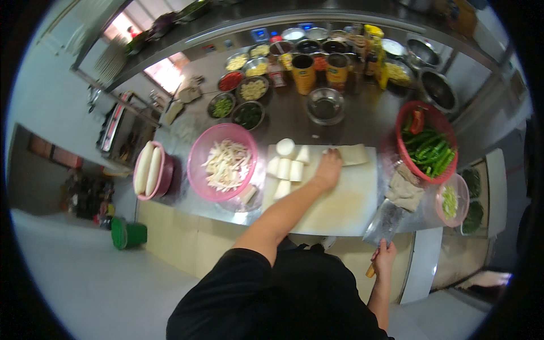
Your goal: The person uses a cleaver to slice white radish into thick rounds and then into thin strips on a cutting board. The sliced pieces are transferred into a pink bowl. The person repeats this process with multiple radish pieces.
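My left hand (329, 170) reaches over the far part of a white cutting board (340, 208), its fingertips at the left end of a folded beige cloth (353, 154). Whether the fingers grip the cloth or something beneath them cannot be told. My right hand (384, 255) holds a cleaver (382, 223) by its wooden handle, low at the counter's front edge, with the broad blade over the board's near right corner. Several cut white radish pieces (284, 168) stand and lie on the board's left side, left of my left hand.
A pink bowl of white strips (192, 170) and a tub with whole radishes (170, 174) are at left. At right stand a red basket of green peppers (454, 163), a crumpled cloth (406, 191) and a bowl of chopped greens (464, 204). A metal bowl (325, 106) and seasonings are behind.
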The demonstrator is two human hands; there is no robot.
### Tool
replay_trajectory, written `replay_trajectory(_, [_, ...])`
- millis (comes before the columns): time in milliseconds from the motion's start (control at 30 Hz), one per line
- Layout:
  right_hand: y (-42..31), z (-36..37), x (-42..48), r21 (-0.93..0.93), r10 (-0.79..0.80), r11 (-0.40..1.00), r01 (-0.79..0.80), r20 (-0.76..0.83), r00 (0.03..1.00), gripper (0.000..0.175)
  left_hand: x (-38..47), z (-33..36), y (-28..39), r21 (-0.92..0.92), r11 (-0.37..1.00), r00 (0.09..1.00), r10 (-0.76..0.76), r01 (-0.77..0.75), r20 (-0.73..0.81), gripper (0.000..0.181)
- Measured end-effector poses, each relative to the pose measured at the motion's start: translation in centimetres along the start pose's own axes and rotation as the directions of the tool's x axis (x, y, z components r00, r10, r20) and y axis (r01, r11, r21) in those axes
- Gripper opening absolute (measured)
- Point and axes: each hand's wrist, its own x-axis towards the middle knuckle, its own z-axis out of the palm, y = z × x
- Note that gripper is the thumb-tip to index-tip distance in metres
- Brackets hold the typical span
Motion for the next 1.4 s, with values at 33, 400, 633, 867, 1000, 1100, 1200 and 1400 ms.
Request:
replay_trajectory(33, [-0.8,0.3,0.0,-0.024,-0.03,0.999,0.031,0.047,0.998,0.026,-0.7,-0.3,1.4,-0.13,0.99,0.985,-0.065,0.045,-0.159,0.036])
replay_trajectory(400, [-3.6,6.2,0.5,-0.232,-0.076,0.965,0.124,0.205,0.976,0.027,-26.3,-10.0,-7.5,-0.192,0.807,0.781,-0.589,0.558,-0.206,0.051])
replay_trajectory(633, [-2.1,10.9,1.2,-0.286,-0.073,0.943,0.17,0.319,0.945,0.031,-28.4,-7.5,-10.8,-0.361,0.623,0.637,-0.765,0.694,-0.096,0.069])
replay_trajectory(867, [-2.9,14.2,-0.2,-0.362,-0.012,0.925,0.113,0.271,0.962,0.028,-28.0,-6.3,-12.9,-0.406,0.558,0.613,-0.79,0.724,0.009,0.061])
replay_trajectory(1000, [-4.2,15.6,-3.4,-0.369,-0.056,0.915,0.162,0.282,0.958,0.028,-28.2,-7.6,-12.5,-0.607,0.402,0.593,-0.792,0.686,0.146,0.056])
replay_trajectory(1100, [-4.0,15.7,-4.9,-0.288,-0.077,0.947,0.144,0.234,0.969,0.029,-28.2,-8.9,-11.2,-0.665,0.536,0.674,-0.736,0.521,-0.065,0.053])
replay_trajectory(1200, [-3.2,15.4,-4.9,-0.291,-0.1,0.944,0.157,0.203,0.974,0.029,-27.7,-9.2,-10.3,-0.67,0.595,0.73,-0.674,0.444,-0.115,0.053])
replay_trajectory(1400, [-3.4,15.1,-4.4,-0.318,-0.067,0.938,0.14,0.231,0.971,0.03,-23.6,-8.7,-10.9,-0.618,0.471,0.685,-0.712,0.629,0.155,0.066])
